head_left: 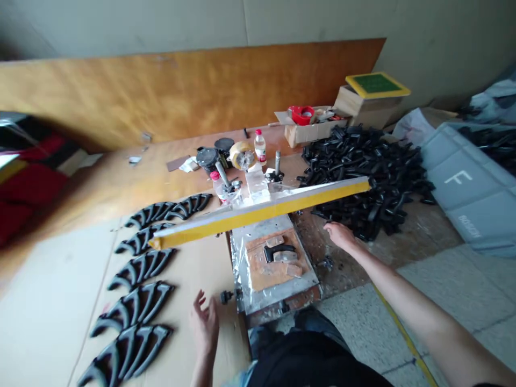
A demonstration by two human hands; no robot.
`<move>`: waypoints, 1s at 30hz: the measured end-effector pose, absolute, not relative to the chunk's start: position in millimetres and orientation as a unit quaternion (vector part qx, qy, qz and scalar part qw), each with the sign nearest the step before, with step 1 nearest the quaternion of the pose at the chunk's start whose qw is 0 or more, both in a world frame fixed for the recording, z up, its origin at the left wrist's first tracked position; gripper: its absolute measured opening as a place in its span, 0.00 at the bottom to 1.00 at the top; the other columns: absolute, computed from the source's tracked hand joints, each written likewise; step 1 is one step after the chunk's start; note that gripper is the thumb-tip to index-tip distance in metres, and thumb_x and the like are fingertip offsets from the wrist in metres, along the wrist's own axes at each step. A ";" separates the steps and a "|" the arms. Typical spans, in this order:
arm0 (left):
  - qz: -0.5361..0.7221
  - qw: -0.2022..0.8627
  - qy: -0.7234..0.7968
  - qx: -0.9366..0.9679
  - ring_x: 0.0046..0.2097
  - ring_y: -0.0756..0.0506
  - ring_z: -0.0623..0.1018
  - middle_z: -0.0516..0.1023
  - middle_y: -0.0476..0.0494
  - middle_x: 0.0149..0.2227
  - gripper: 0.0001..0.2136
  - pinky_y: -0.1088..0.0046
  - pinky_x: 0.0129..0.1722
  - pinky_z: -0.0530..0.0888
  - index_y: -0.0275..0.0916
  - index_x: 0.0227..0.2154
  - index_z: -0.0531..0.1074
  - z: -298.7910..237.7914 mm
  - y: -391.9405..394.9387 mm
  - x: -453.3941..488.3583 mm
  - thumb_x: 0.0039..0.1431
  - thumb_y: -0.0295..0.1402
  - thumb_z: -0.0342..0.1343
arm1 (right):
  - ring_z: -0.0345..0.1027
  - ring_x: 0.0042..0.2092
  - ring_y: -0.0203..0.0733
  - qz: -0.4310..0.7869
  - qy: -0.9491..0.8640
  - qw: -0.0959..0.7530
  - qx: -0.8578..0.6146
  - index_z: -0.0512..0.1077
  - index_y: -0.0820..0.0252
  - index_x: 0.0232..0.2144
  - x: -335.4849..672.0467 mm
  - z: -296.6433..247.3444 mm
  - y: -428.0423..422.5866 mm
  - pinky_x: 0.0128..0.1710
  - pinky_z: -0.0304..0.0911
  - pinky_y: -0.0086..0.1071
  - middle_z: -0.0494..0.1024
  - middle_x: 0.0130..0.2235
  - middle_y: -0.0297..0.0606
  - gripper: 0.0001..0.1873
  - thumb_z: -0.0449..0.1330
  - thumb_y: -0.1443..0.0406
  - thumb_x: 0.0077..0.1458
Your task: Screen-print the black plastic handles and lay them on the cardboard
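Observation:
My left hand (pixel 205 321) hovers over the cardboard sheet (pixel 48 301) near the front edge, fingers apart and holding nothing. My right hand (pixel 341 234) reaches out over the worn table towards the big heap of black curved plastic parts (pixel 371 172); its fingers are loosely spread and empty. Between the hands lies a printing jig plate (pixel 274 263) covered in clear film, with one black part (pixel 279 251) seated on it. A long yellow-edged screen frame (pixel 262 209) is raised at a slant above the jig.
Rows of black curved parts (pixel 133 306) lie overlapped on the cardboard at left. Behind the jig stand ink pots (pixel 207 157), a tape roll (pixel 242 155) and a small bottle (pixel 260 146). Cardboard boxes (pixel 314 129) sit at the back, grey crates (pixel 471 188) at right.

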State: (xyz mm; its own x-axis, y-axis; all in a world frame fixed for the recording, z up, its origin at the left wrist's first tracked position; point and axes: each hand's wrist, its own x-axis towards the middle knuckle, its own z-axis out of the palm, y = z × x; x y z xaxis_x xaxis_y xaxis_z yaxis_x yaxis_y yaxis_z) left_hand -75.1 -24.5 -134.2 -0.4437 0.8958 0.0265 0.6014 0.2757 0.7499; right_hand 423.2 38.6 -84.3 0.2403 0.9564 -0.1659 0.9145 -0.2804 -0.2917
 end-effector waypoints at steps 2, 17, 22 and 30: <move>0.426 0.254 0.772 0.398 0.38 0.46 0.77 0.75 0.41 0.43 0.28 0.70 0.35 0.74 0.38 0.57 0.63 -97.2 -9.9 -51.5 0.57 0.47 0.53 | 0.73 0.47 0.43 0.178 -0.639 0.082 -0.743 0.79 0.56 0.40 421.4 -96.3 35.1 0.48 0.64 0.34 0.80 0.45 0.42 0.17 0.51 0.72 0.58; 0.547 0.444 0.566 0.429 0.23 0.53 0.69 0.73 0.48 0.25 0.24 0.79 0.22 0.66 0.34 0.34 0.76 70.9 25.5 33.9 0.55 0.54 0.54 | 0.74 0.39 0.45 0.261 -0.597 0.371 -0.662 0.75 0.62 0.44 402.5 -39.0 94.7 0.41 0.69 0.38 0.80 0.41 0.45 0.16 0.52 0.62 0.60; 0.386 0.530 0.625 0.424 0.26 0.52 0.71 0.74 0.51 0.27 0.33 0.78 0.24 0.67 0.38 0.58 0.67 -9.2 -6.8 15.3 0.51 0.48 0.60 | 0.63 0.57 0.51 0.110 -0.710 0.343 -0.605 0.60 0.60 0.62 338.6 1.9 107.0 0.54 0.63 0.45 0.62 0.62 0.49 0.34 0.61 0.62 0.54; 0.349 0.504 0.640 0.464 0.26 0.52 0.69 0.71 0.52 0.26 0.33 0.78 0.26 0.65 0.38 0.62 0.61 -83.1 3.0 8.0 0.56 0.49 0.55 | 0.70 0.44 0.46 0.105 -0.822 0.071 -0.555 0.73 0.60 0.43 254.7 5.1 101.7 0.44 0.63 0.35 0.77 0.42 0.43 0.11 0.60 0.65 0.57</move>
State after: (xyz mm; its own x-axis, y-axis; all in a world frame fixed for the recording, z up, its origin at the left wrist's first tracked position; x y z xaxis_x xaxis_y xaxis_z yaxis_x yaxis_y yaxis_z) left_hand 8.0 3.0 -83.1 -0.0621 0.9453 -0.3204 0.2420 0.3257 0.9140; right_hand 254.7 101.7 5.1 -0.3748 0.9271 -0.0003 0.8973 0.3627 -0.2518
